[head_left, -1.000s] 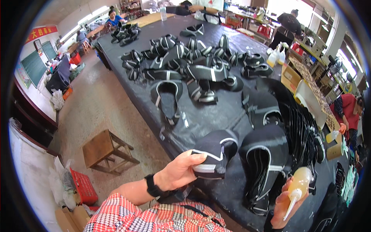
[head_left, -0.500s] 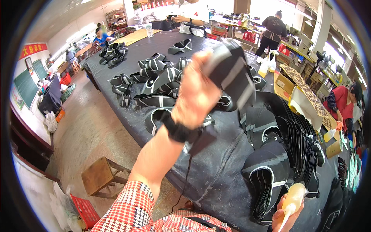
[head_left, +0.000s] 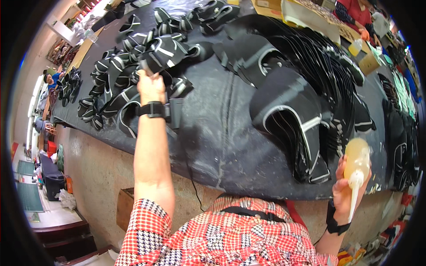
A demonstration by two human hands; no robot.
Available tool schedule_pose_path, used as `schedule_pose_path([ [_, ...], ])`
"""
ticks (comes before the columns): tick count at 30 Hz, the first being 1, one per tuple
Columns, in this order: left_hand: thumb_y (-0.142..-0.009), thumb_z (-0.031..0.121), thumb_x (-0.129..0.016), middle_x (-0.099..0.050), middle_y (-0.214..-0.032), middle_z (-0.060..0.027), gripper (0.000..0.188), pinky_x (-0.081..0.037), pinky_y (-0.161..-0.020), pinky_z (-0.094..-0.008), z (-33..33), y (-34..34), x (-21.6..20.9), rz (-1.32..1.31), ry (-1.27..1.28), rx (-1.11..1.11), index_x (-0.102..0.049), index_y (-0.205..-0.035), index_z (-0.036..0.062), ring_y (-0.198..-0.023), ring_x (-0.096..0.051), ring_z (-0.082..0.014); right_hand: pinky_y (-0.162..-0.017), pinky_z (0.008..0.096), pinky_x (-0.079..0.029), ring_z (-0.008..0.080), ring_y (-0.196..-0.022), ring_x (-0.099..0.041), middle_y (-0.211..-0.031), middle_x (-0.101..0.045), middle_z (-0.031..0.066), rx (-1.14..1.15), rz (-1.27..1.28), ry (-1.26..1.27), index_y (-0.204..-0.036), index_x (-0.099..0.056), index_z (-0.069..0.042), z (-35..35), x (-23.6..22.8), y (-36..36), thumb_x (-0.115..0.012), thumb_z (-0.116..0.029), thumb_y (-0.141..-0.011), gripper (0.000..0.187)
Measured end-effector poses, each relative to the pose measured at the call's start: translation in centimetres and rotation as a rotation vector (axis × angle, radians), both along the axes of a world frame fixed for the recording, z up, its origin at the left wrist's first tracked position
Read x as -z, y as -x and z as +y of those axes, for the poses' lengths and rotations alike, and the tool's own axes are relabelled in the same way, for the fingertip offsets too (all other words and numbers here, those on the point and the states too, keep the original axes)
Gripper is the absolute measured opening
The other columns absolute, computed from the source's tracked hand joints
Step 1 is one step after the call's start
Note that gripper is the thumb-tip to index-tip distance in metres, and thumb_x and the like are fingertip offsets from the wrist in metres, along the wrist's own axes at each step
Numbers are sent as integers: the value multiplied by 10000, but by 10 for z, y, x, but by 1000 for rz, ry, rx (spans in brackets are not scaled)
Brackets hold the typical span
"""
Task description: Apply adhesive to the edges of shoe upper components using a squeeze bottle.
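My left hand (head_left: 151,87) reaches over the table to a pile of black fabric pieces (head_left: 108,73). Its fingers are closed on the near edge of a curved black fabric piece (head_left: 165,52) with light grey trim, which lies against the pile. My right hand (head_left: 344,193) is wrapped round a squeeze bottle (head_left: 357,155) of pale yellow liquid, its long white nozzle pointing down. Close by that hand is a thick stack of similar black pieces (head_left: 288,95), fanned out in layers.
The table has a dark, scuffed cover (head_left: 217,133). A thin black cable (head_left: 191,177) hangs over its near edge. A wooden stool (head_left: 125,208) stands below at the left. At the far right, another person in red (head_left: 355,13) works near a second yellow bottle (head_left: 355,47).
My left hand has carried the black fabric piece from in front of me down to the pile. The view has tilted downward and turned. My right hand still grips the squeeze bottle.
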State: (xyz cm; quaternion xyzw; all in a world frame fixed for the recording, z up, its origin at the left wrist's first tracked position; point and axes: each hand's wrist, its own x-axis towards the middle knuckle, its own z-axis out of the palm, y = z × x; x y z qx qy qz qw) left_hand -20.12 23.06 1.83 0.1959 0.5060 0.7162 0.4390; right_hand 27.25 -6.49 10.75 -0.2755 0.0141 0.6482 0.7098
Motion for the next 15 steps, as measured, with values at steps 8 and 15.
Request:
schedule_pose_path([
  [8,-805,129,-554,-512,-923,-45,176,-396,-771,-252,-198,-207,-28,1231,-118,683,-521,-949,33,-889,-468,-118,-636,378,-546,323,-923,-564,-1068,-510,206,-19,102,-84,-1148,-410,9,-5,26,-100,-502,-419,-817,549],
  [15,-795,434,-557,-366,-1176,-121,714,-460,-716,-345,-243,-311,-3,-78,518,676,-190,-1277,56,-956,-468,-215,-583,365,-560,304,-849,-591,-1032,-522,194,-44,39,-7,-1128,-419,0,4,44,-148,-535,-390,-800,523],
])
